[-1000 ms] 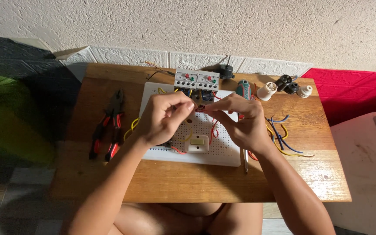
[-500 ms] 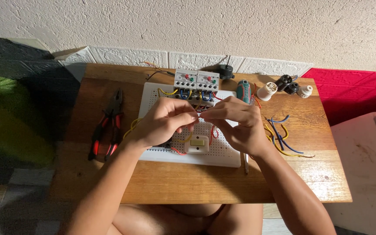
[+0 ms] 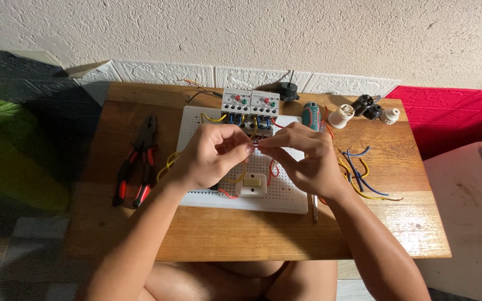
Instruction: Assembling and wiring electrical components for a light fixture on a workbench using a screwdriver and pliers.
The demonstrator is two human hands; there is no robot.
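Fingertips pinched together right over the white board (image 3: 285,198), at the middle of the bench (image 3: 252,234). Left hand (image 3: 210,156) curled almost shut, thumb and first finger nipping the end of a thin red wire (image 3: 256,142). Right hand (image 3: 302,159) curled the same way, nipping the same wire from 3 o'clock, fingertips touching the left ones. Best done slow and gentle: hold close to the wire's tip, keep both wrists low and steady, bend a little at a time, no hard tugs near the two grey switch boxes (image 3: 250,102) just past the fingers at 12 o'clock. Good to keep the loose loops out of the way too. Wire very thin and bendy, red, mostly hidden by fingers, so hard to tell where its other end goes. More red loops (image 3: 273,167) and yellow loops (image 3: 169,161) poking out from under the hands, plus a small white switch (image 3: 252,185) at 6 o'clock. Red-handled pliers (image 3: 138,161) lying at 9 o'clock, well apart. Green screwdriver (image 3: 310,115) at 1 o'clock. Bunch of blue and yellow wires (image 3: 364,178) at 3 o'clock. White and black lamp holders (image 3: 364,108) near the far corner at 2 o'clock.
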